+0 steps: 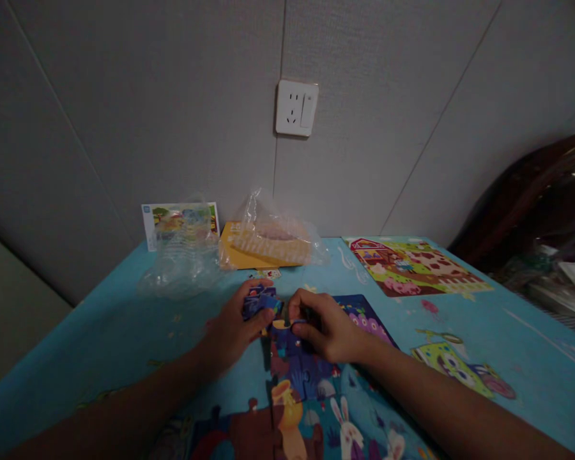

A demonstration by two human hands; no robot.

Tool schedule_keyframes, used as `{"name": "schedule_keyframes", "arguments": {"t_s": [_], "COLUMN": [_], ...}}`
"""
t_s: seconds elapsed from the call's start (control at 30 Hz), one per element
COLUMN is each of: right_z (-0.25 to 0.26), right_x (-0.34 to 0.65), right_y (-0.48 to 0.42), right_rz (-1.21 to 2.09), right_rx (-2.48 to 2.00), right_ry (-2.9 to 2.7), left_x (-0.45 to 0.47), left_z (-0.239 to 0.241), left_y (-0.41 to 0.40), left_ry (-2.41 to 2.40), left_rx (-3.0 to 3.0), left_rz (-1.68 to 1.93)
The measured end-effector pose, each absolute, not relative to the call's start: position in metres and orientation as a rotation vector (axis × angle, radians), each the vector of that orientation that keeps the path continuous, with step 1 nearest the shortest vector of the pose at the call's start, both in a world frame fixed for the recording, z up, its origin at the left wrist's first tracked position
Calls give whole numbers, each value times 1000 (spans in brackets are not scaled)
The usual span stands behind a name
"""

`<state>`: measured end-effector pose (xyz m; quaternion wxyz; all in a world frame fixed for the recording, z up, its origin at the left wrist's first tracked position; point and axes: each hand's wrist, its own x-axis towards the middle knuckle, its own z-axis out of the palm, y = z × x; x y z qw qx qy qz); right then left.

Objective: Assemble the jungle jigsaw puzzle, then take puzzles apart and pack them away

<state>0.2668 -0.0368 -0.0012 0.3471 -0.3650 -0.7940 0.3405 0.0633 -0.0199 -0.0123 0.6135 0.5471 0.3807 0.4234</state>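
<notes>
A half-built jigsaw puzzle point(311, 396) with rabbits and dark blue areas lies on the blue tablecloth in front of me. My left hand point(232, 329) pinches a blue puzzle piece point(259, 301) at the puzzle's upper left edge. Just to its right, my right hand point(328, 329) is curled with its fingers pressed on another piece point(287, 324) at the puzzle's top. The two hands nearly touch.
A finished farm puzzle point(412, 265) lies at the back right. Crumpled clear plastic bags point(184, 262) and a yellow tray point(249, 249) sit by the wall, with a picture card point(151, 223) leaning behind them. A wall socket point(296, 107) is above. A dark chair back point(531, 198) stands at right.
</notes>
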Motion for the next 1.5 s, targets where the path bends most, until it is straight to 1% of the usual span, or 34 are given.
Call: {"name": "schedule_keyframes", "arguments": {"t_s": [0.13,0.27,0.5,0.7,0.83,1.13,1.33,1.43,1.5], "right_z": [1,5,8,2,0,1,-1,0,3], "right_x": [267,269,281,283,283,285,287,287,288], "right_y": [-38,-38,-32,-29,-29,-27,-25,-26,-26], "right_rz": [912,877,760,985,1021,808,756,799,898], "right_rx": [-926,-939,-963,-959,-945,-948,-894,-875,-873], "right_ry": [-2055,-2125,-2336,-2266,-2219,-2328,-2346,-2291,-2257], "left_x": [59,58,58,58,58,60,61,60,59], "left_z": [-5,-6,-4,0,0,2,4,2,0], "left_y": [-23,-23,-29,-29,-29,-33,-33,-32,-32], "left_ry": [938,956,905,847,861,899,906,887,885], "left_rx": [1670,1766,1666,1562,1564,1607,1575,1501,1455], "left_rz": [830,823,876,889,899,949,984,1001,1008]}}
